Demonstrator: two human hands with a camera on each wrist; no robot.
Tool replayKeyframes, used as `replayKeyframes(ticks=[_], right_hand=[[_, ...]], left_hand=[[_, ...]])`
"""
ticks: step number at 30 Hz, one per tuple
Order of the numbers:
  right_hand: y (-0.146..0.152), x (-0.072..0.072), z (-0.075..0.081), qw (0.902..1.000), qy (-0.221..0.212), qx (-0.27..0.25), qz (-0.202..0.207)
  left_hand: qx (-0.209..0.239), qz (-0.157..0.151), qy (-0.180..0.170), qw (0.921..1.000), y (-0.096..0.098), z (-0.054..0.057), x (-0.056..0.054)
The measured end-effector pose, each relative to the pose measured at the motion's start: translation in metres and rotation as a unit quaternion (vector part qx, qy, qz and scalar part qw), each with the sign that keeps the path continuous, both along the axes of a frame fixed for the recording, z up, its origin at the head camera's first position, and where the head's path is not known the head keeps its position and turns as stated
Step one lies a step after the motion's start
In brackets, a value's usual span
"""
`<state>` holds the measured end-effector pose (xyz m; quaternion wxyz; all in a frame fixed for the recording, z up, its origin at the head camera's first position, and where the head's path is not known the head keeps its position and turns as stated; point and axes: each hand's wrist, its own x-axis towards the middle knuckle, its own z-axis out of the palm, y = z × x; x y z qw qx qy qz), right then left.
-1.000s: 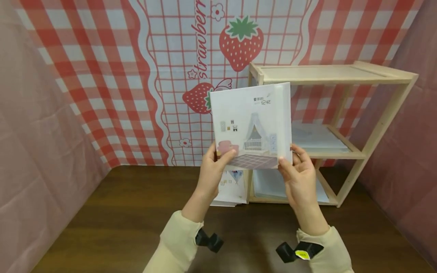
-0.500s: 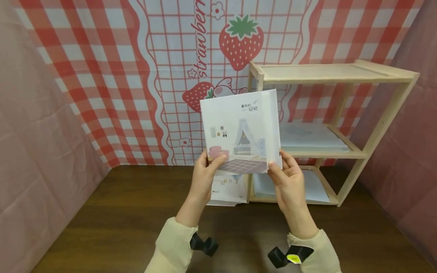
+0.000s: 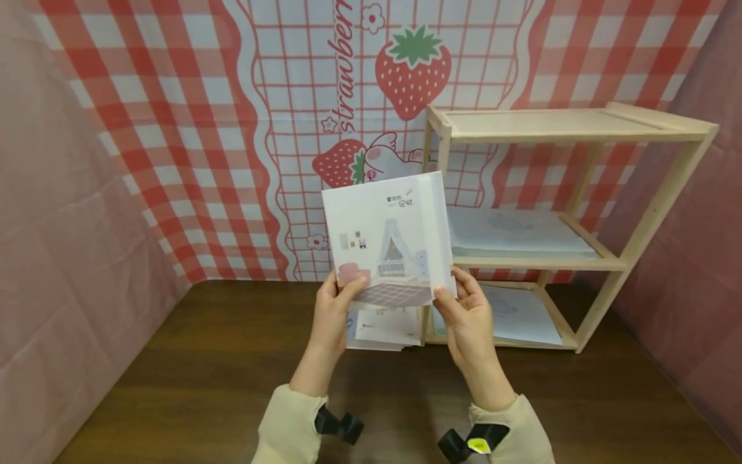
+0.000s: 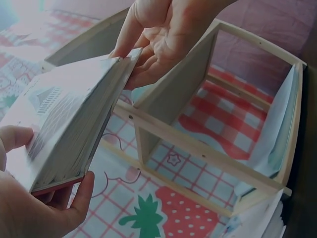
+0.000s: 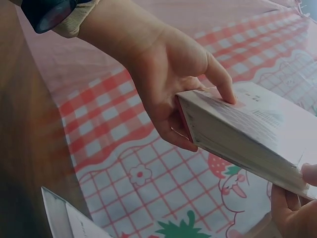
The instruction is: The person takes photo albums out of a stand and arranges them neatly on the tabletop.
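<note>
A thick white book is held up in front of me, tilted, its printed cover facing me upside down with a pink armchair and a canopied cot. My left hand pinches its lower left corner, thumb on the cover and fingers behind. At the lower right corner my right hand grips it the same way. The wrist views show the page edges of the book, with a red edge on the far cover. Behind it, partly hidden, white picture-covered items lean against the shelf's left side.
A pale wooden shelf unit stands at the back right of the dark wooden table. Flat bluish-white sheets lie on its middle level, and similar sheets on its lower level. A strawberry-print cloth hangs behind.
Both hands have carried the book left and somewhat down, tilting it slightly more. More of the lower shelf's sheets shows now. The grip on the book looks the same.
</note>
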<state>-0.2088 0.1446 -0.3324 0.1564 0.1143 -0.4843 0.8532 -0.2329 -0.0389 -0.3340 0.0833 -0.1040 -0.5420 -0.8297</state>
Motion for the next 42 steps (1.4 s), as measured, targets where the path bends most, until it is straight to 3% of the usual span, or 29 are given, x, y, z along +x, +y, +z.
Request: replayKeyframes(ticks=[25,42], right_hand=[[-0.029,-0.013,-0.025,0.9985,-0.052,0.008,0.014],[-0.042,-0.018,-0.036,0.9966,-0.080,-0.007,0.021]], left_hand=[[0.013,0.039,-0.043,0.9982,-0.027,-0.028,-0.007],[0.026,0.058,-0.067,0.9958,-0.037,-0.032,-0.008]])
